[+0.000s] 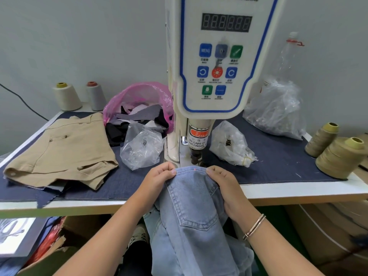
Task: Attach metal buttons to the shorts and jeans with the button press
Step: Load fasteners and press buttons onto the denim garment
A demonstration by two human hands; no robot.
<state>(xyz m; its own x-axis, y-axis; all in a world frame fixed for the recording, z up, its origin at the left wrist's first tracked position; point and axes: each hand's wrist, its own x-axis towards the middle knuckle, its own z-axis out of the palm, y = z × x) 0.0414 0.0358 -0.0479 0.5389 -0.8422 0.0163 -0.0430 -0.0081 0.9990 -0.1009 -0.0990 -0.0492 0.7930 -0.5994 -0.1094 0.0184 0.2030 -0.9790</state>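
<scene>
Light blue jeans (pixel 191 198) hang from the table's front edge, their waistband lying under the head of the white button press (pixel 217 72). A red light dot shows on the waistband below the punch (pixel 196 154). My left hand (pixel 159 179) pinches the waistband on the left. My right hand (pixel 223 184) grips it on the right, fingers curled over the denim. Khaki shorts (pixel 65 148) lie flat on the table at the left. Clear bags of metal buttons sit left (pixel 142 146) and right (pixel 229 144) of the press.
A pink bag of fabric scraps (pixel 139 96) stands behind the shorts. Thread cones stand at the back left (pixel 66 96) and at the right (pixel 338 154). A large clear bag (pixel 276 110) and a plastic bottle (pixel 288 54) stand at the back right. Dark denim cloth (pixel 278 162) covers the table.
</scene>
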